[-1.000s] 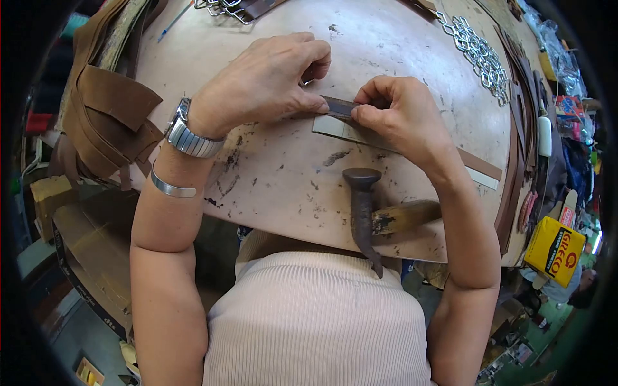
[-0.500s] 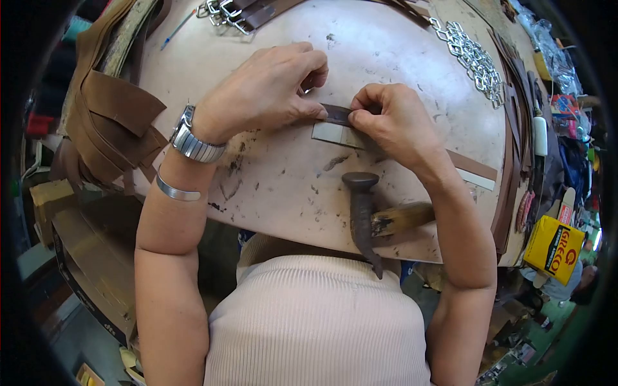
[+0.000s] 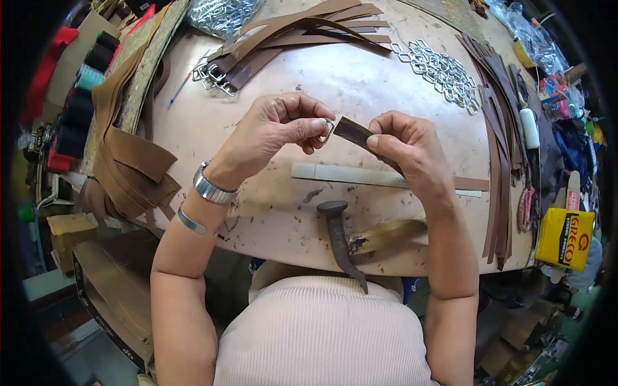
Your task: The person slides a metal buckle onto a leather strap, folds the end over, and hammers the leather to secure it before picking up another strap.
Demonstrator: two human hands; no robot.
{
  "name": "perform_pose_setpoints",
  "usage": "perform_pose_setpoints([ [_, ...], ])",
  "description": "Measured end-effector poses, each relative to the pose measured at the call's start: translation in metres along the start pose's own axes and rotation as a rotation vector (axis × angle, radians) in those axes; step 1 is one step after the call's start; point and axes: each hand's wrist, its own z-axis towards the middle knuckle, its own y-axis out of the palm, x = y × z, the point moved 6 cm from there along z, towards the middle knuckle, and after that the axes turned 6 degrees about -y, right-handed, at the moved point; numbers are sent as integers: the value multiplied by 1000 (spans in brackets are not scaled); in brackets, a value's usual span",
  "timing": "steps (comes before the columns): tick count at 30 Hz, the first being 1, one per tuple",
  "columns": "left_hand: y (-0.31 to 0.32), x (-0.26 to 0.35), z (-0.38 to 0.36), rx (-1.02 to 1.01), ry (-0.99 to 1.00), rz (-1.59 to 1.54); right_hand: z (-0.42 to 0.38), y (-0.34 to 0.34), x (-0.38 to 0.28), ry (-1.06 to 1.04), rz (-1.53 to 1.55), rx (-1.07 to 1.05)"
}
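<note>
My left hand point(image 3: 290, 125) pinches a small metal ring point(image 3: 329, 131) between thumb and fingers. Just right of it, the end of a dark brown leather strap point(image 3: 353, 130) points at the ring, with a small gap or bare contact between them. My right hand point(image 3: 409, 151) grips that strap behind its end. Beneath both hands a pale strip point(image 3: 347, 175) lies flat on the table. Nearer my body rests a hammer point(image 3: 337, 231) with a dark curved head and a wooden handle, partly below my right wrist.
Brown straps with metal buckles point(image 3: 215, 74) lie at the back left. Linked-looking metal rings point(image 3: 441, 74) are piled at the back right. More straps point(image 3: 496, 161) line the right edge, beside a white bottle point(image 3: 529, 125) and a yellow box point(image 3: 565, 239). Leather pieces point(image 3: 132, 161) hang at left.
My hands have come up off the pale strip. The metal ring now shows in my left fingers, and the strap end is raised in my right hand. The view has shifted.
</note>
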Motion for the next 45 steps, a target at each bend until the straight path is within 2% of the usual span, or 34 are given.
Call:
perform_pose_setpoints([
  [8,13,-6,10,-44,-23,-177,-3,1,6,11,119,-50],
  [14,28,-12,12,-213,-96,-381,-5,1,8,-35,172,-76],
  [20,37,-11,18,-156,81,-341,-5,1,8,-83,206,-52],
  [29,39,-14,17,23,199,-165,-3,1,10,-104,214,-55],
  [35,39,-11,16,37,201,-32,-6,0,6,-77,192,-73],
  [41,39,-7,11,144,267,144,-4,1,8,-98,173,-65],
  [44,37,-10,12,134,205,82,-3,2,8,-122,188,-55],
  [45,37,-13,13,84,140,-31,-3,2,8,-123,195,-59],
])
